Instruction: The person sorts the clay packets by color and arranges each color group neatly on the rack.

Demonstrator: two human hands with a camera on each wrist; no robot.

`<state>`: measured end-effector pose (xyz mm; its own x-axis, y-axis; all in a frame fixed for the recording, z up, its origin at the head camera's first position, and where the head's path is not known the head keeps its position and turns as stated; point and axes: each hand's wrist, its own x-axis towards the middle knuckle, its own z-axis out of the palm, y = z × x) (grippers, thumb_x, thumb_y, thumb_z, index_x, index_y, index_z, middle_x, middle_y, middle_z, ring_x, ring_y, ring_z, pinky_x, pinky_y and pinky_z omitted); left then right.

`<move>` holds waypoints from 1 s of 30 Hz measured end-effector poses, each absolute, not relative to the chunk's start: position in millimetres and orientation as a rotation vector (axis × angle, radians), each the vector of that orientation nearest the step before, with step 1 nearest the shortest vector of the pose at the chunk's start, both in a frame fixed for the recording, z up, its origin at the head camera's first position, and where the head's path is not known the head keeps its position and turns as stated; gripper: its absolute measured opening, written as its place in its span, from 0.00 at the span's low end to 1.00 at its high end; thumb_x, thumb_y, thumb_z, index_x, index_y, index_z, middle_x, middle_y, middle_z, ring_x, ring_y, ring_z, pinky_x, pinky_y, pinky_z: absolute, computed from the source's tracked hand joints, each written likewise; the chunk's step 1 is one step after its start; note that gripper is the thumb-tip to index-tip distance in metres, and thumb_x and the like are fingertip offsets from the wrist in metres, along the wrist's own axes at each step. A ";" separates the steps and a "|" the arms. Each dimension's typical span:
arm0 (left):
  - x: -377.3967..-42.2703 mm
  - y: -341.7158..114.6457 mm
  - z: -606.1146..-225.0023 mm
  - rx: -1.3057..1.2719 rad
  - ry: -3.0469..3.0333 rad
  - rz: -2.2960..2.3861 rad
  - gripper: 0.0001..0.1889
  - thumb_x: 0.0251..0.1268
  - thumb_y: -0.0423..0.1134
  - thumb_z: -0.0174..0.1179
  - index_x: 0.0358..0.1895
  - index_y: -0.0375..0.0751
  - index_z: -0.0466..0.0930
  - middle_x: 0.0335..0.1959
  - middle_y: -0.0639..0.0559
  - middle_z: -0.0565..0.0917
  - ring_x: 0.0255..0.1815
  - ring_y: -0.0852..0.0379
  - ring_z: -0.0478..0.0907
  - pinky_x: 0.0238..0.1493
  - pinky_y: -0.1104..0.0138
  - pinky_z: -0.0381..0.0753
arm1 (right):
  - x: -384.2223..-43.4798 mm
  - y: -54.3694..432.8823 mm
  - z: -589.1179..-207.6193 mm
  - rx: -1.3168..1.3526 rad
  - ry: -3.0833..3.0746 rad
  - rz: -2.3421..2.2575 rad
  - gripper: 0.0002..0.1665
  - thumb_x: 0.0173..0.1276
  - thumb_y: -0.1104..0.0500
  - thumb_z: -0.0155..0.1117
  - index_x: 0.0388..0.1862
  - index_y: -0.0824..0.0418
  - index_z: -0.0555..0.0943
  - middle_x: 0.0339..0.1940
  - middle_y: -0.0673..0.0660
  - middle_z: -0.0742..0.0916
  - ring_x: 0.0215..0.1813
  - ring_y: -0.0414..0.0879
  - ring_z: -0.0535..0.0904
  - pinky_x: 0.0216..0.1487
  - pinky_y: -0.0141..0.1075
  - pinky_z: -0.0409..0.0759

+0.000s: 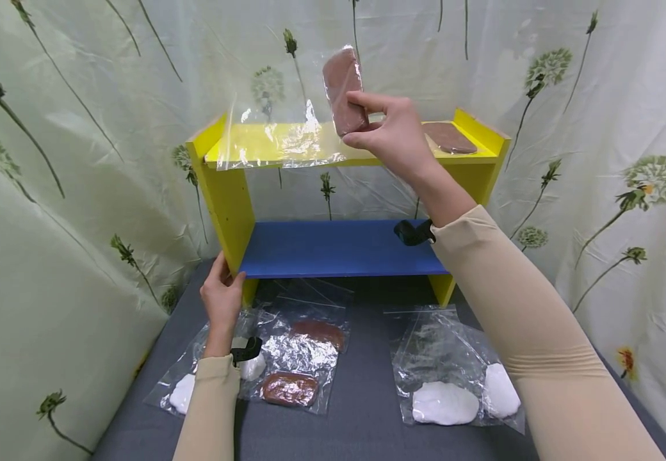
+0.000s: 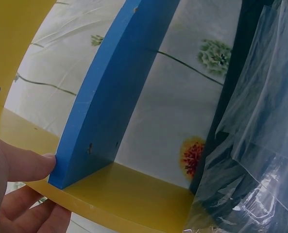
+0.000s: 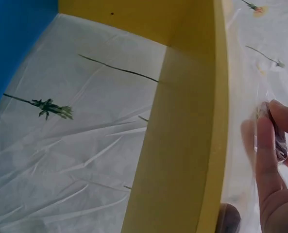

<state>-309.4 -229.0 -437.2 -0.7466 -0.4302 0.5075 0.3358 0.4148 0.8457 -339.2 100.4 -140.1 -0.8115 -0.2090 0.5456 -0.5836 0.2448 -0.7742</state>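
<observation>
My right hand (image 1: 393, 131) pinches a flat brown slab (image 1: 344, 83) inside a clear zip bag (image 1: 287, 137), above the top board of a small yellow and blue shelf (image 1: 339, 250). The slab is tilted on edge, and the bag's loose part stretches left over the board. In the right wrist view the fingers grip the slab (image 3: 280, 141) beside the yellow board. My left hand (image 1: 223, 298) holds the shelf's left side panel, its thumb against the end of the blue board (image 2: 102, 97) and its fingers behind the yellow panel.
Another bagged brown slab (image 1: 449, 137) lies on the top board's right end. On the dark table, bags with brown slabs (image 1: 289, 388) and white lumps lie at left; bags with white lumps (image 1: 445, 403) lie at right. A flower-patterned curtain (image 1: 598, 192) hangs behind.
</observation>
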 end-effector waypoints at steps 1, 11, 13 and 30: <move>-309.4 -228.9 -437.4 0.081 -1.972 -1.396 0.34 0.65 0.28 0.67 0.72 0.59 0.73 0.62 0.47 0.81 0.58 0.50 0.82 0.56 0.56 0.81 | -341.4 99.7 -140.6 0.720 -2.217 1.548 0.38 0.56 0.67 0.79 0.67 0.54 0.80 0.61 0.55 0.83 0.47 0.51 0.87 0.47 0.36 0.84; -310.8 -229.5 -438.4 0.071 -1.961 -1.395 0.34 0.64 0.27 0.67 0.71 0.58 0.74 0.62 0.48 0.82 0.57 0.51 0.82 0.55 0.57 0.81 | -345.7 92.4 -148.0 0.666 -2.487 0.732 0.13 0.66 0.47 0.71 0.30 0.54 0.81 0.27 0.48 0.82 0.34 0.36 0.77 0.28 0.32 0.62; -311.2 -229.7 -438.4 0.066 -1.957 -1.394 0.34 0.64 0.27 0.67 0.71 0.57 0.75 0.61 0.48 0.82 0.57 0.51 0.82 0.55 0.57 0.81 | -346.5 90.5 -148.2 0.686 -2.470 0.683 0.15 0.67 0.50 0.69 0.26 0.56 0.77 0.25 0.49 0.80 0.31 0.38 0.75 0.29 0.32 0.62; -309.9 -228.7 -437.6 0.101 -1.984 -1.399 0.34 0.65 0.29 0.67 0.72 0.60 0.72 0.63 0.48 0.81 0.59 0.51 0.81 0.57 0.54 0.80 | -348.1 88.7 -153.6 0.750 -2.504 0.497 0.12 0.75 0.49 0.60 0.34 0.53 0.83 0.24 0.53 0.75 0.28 0.46 0.64 0.34 0.37 0.59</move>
